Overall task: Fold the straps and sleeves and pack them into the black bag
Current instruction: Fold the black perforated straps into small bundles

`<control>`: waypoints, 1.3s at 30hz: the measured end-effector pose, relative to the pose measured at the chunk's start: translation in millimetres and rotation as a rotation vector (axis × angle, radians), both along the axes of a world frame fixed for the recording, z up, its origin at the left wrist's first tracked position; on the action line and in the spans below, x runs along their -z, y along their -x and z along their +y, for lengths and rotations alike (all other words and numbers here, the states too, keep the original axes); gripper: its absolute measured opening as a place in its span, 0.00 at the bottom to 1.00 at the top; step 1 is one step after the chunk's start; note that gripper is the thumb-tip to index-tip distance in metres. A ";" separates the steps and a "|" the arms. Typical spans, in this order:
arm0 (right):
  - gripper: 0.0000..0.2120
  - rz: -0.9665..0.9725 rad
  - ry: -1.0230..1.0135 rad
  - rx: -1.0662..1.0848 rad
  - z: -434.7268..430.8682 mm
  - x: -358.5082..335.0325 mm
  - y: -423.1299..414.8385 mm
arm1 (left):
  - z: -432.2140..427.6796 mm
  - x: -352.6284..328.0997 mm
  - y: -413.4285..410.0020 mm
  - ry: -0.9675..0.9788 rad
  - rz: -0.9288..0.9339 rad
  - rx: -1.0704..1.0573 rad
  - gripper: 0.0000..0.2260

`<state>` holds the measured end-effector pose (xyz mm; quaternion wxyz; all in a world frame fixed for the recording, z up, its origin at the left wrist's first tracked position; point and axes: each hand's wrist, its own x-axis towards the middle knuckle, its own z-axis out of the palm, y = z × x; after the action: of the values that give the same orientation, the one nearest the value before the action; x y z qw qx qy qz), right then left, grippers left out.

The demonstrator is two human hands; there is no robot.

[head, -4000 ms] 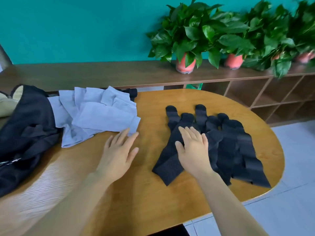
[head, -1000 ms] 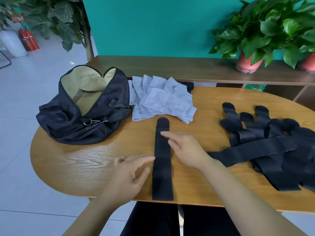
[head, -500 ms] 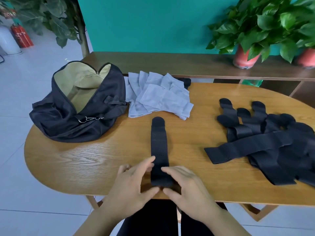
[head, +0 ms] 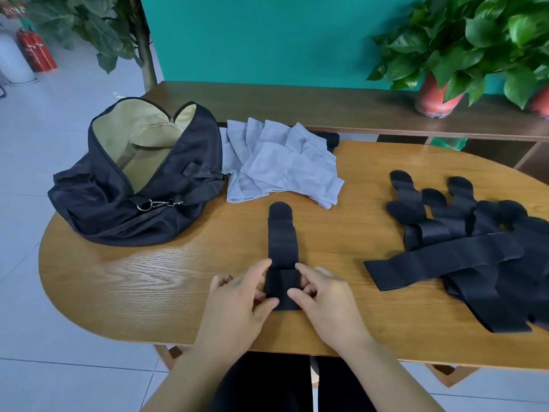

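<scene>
The left hand (head: 237, 304) and right hand (head: 326, 304) pinch the folded-over near end of a perforated black strap (head: 282, 242) on the oval wood-grain table (head: 148, 278). Beyond lie soft grey sleeves (head: 279, 168), the open, tan-lined black bag (head: 118, 209) and a strap pile (head: 475, 257) cut off at the right, before a teal wall (head: 267, 40).

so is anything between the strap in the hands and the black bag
Nothing visible. The left hand and right hand pinch the strap, and bare table runs from it to the black bag, whose mouth gapes open. The grey sleeves lie beside the bag, off that line.
</scene>
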<state>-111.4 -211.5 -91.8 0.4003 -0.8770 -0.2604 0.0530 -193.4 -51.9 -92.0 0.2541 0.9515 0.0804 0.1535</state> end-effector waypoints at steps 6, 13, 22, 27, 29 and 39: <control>0.25 -0.001 0.002 0.033 1.0 1.9 3.3 | 3.1 5.7 -4.7 -0.149 -0.058 0.044 0.19; 0.16 -0.131 0.051 0.022 4.3 9.3 6.1 | 4.1 10.3 -10.0 -0.210 -0.035 0.062 0.15; 0.07 -0.477 0.160 -0.085 -0.8 16.5 10.7 | 14.7 1.2 -4.8 -0.282 0.047 0.283 0.25; 0.24 -0.359 0.234 -0.164 -16.4 7.5 22.6 | 12.3 -7.1 1.6 -0.286 0.092 0.333 0.22; 0.25 -0.361 0.241 -0.177 -23.0 7.4 28.0 | 6.8 -8.1 8.9 -0.242 0.065 0.320 0.20; 0.10 -0.068 -0.161 0.106 -21.8 7.2 27.8 | -22.8 -13.9 15.1 0.144 0.067 0.029 0.06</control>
<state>-139.1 -233.3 -98.9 0.4627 -0.8558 -0.2305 -0.0190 -208.5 -74.7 -78.1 0.3211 0.9365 0.0860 0.1117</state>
